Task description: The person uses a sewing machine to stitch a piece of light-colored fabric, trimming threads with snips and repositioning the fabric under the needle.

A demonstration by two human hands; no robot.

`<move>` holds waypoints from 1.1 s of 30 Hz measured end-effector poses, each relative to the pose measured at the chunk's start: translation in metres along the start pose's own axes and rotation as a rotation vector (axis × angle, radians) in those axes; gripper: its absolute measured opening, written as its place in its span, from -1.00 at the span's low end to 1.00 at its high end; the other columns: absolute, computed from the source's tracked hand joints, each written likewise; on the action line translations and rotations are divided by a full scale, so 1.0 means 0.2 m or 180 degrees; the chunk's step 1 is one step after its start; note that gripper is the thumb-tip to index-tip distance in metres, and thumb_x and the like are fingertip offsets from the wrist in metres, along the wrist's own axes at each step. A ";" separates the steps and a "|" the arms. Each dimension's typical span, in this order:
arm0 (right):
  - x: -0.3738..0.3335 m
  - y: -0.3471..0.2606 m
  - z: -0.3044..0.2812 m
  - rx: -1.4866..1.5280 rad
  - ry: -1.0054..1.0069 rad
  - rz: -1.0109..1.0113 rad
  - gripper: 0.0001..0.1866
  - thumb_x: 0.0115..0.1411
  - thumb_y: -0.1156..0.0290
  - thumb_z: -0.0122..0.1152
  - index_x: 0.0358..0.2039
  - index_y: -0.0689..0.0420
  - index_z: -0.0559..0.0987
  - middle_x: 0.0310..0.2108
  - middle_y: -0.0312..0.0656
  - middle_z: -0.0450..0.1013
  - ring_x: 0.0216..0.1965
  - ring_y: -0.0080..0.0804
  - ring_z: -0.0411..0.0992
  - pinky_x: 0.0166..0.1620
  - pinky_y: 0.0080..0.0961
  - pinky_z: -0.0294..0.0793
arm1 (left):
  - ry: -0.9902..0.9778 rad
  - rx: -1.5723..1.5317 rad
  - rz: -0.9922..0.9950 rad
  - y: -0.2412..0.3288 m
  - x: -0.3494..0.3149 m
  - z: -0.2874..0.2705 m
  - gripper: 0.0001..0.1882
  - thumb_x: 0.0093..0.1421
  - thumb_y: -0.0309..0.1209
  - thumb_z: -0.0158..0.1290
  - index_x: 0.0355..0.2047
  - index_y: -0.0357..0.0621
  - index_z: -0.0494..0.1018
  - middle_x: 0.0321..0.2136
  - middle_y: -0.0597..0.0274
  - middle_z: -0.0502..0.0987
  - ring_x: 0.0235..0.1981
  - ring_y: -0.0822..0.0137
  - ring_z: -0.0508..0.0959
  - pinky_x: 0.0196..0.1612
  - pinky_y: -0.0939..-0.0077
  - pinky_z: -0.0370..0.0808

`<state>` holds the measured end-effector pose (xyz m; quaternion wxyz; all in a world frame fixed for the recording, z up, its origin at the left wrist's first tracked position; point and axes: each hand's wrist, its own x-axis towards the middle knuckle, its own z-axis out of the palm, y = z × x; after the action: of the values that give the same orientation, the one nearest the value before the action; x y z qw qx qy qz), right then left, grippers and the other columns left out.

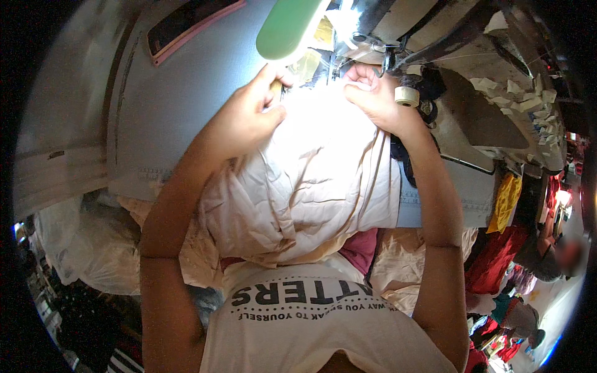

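Observation:
A cream cloth (267,217) is spread from my lap up onto the sewing table, its upper part washed out by a bright light. Beside the needle area of a sewing machine (448,31), my left hand (255,109) has its fingers curled at the cloth's far left edge. A small yellowish thing shows by those fingers; its kind is unclear. My right hand (376,99) pinches the far right edge of the cloth, close to the machine's needle side. Glare hides the needle and the exact finger contact.
A pale green rounded part (289,31) hangs over the table. At the far left lies a pink-edged phone (186,28). Several small white scraps (522,96) sit on the machine. A yellow cloth (507,202) hangs at right; a clear plastic bag (87,248) is at left. Other people are at far right.

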<state>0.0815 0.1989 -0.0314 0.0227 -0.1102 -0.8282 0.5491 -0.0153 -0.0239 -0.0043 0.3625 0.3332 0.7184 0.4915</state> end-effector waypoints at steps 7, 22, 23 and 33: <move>-0.01 -0.04 0.02 -0.0203 0.0182 0.0084 -0.85 0.00 0.41 0.09 -0.44 0.22 0.40 -0.44 -0.30 0.36 -0.38 -0.61 0.29 -0.23 -0.69 0.27 | 0.0788 0.0925 0.0063 -0.04 0.09 -0.07 -0.93 0.09 -0.47 0.04 -0.44 -0.20 0.41 -0.68 0.44 0.40 -0.69 0.68 0.27 -0.63 0.75 0.16; -0.02 -0.05 0.02 -0.0448 0.0265 0.0232 -0.80 0.05 0.36 0.05 -0.40 0.25 0.41 -0.39 -0.26 0.38 -0.34 -0.57 0.30 -0.20 -0.64 0.28 | 0.1455 0.2053 0.0727 -0.16 0.34 -0.11 -0.88 0.05 -0.42 0.07 -0.47 -0.19 0.40 -0.76 0.39 0.20 -0.68 0.55 0.16 -0.61 0.60 0.13; -0.01 -0.04 0.01 -0.0468 0.0176 0.0244 -0.77 0.06 0.33 0.05 -0.38 0.25 0.42 -0.37 -0.25 0.38 -0.32 -0.56 0.30 -0.18 -0.63 0.28 | 0.1368 0.2045 0.0580 -0.11 0.29 -0.10 -0.89 0.05 -0.42 0.06 -0.47 -0.20 0.40 -0.76 0.37 0.22 -0.69 0.55 0.18 -0.61 0.60 0.14; -0.01 -0.09 -0.07 -0.0727 -0.0254 0.0411 -0.57 0.10 0.11 0.02 -0.20 0.24 0.44 -0.18 -0.21 0.35 -0.12 -0.41 0.30 0.00 -0.56 0.20 | 0.0945 0.2016 0.0779 0.06 0.04 0.02 -0.69 -0.03 -0.39 0.16 -0.28 -0.27 0.43 -0.64 0.15 0.43 -0.63 0.45 0.39 -0.51 0.56 0.32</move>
<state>0.0818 0.2040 -0.0102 -0.0583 -0.1432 -0.8767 0.4555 -0.0149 -0.0125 0.0041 0.0718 0.4373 0.8345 0.3274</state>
